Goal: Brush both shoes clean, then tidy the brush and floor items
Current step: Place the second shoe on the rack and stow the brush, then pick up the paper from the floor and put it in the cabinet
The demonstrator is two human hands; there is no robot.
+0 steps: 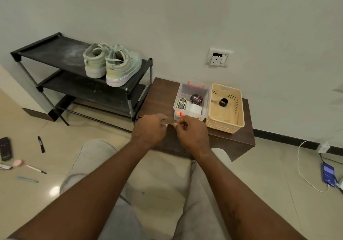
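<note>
Two pale green shoes stand side by side, heels toward me, on the top shelf of a black rack. On a low brown table sits a clear plastic box with red latches. It holds a round polish tin, a dark oblong item with a yellow label and a white block. My left hand and my right hand are curled close together at the box's near edge. Both pinch a thin clear piece between them; it looks like the box's lid.
A beige slotted basket with a black ring inside stands right of the box. On the floor at left lie two markers, a pink item, a teal pen and a dark object. A phone charges at right.
</note>
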